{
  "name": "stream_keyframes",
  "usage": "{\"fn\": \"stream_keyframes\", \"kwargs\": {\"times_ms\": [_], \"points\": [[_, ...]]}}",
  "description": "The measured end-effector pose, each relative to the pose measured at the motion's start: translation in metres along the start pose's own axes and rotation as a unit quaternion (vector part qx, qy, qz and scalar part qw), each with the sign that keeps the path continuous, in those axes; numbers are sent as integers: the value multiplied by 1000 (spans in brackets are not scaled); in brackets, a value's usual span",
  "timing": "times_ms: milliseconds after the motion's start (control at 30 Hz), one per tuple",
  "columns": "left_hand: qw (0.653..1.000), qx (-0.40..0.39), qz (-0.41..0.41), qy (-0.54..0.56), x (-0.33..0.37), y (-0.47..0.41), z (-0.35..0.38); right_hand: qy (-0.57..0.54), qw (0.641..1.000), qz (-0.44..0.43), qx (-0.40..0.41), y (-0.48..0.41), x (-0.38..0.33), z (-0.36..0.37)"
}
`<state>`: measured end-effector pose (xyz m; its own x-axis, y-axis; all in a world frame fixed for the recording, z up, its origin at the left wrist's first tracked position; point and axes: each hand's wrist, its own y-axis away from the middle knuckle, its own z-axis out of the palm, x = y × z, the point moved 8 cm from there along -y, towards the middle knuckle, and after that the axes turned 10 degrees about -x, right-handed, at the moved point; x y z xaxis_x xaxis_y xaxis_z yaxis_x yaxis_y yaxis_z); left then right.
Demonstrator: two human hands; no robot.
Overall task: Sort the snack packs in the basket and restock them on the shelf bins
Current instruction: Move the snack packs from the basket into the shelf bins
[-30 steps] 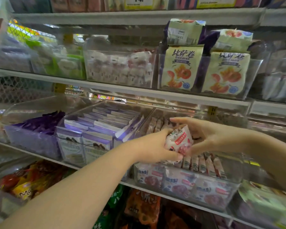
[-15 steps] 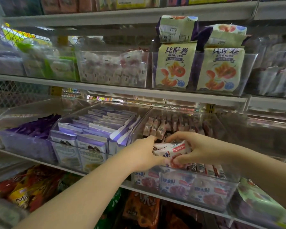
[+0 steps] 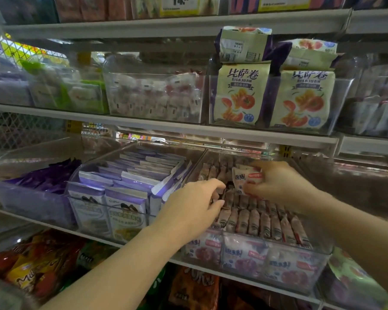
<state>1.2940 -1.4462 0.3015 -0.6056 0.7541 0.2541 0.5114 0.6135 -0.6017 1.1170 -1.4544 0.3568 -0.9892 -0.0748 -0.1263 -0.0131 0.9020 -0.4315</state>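
On the shelf [image 3: 112, 242], the clear bin [image 3: 320, 276] at 5 o'clock holds rows of upright packs [image 3: 255, 222] — the left hand [image 3: 195, 209] curls among them, grip unclear, and at its 2 o'clock the right hand [image 3: 280, 184] pinches a white-and-red snack pack [image 3: 244, 179].

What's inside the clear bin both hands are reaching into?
Rows of upright white-and-red snack packs fill the clear bin. The right hand pinches one pack above them; the left hand reaches among the rows. The bin floor is covered.
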Motion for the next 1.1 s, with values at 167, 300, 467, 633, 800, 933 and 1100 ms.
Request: {"fn": "stream_keyframes", "kwargs": {"times_ms": [167,300,467,633,800,933,1100], "points": [[999,32,28,-29,4,6,-7,175,983,45,-42,-30,-12,50],[988,65,92,-105,7,16,-17,160,971,3,-180,-35,-5,71],[972,106,107,-179,-2,20,-21,178,975,-25,-128,-32,-5,63],[975,92,100,-173,-12,21,-17,174,984,13,-39,-37,-13,57],[975,74,105,-180,-17,22,-13,139,987,0,-81,-38,-12,55],[977,74,101,-173,-19,23,-11,211,975,-5,-68,-36,-13,51],[978,68,99,-170,-21,24,-11,167,978,-42,-116,-43,-17,73]]}}
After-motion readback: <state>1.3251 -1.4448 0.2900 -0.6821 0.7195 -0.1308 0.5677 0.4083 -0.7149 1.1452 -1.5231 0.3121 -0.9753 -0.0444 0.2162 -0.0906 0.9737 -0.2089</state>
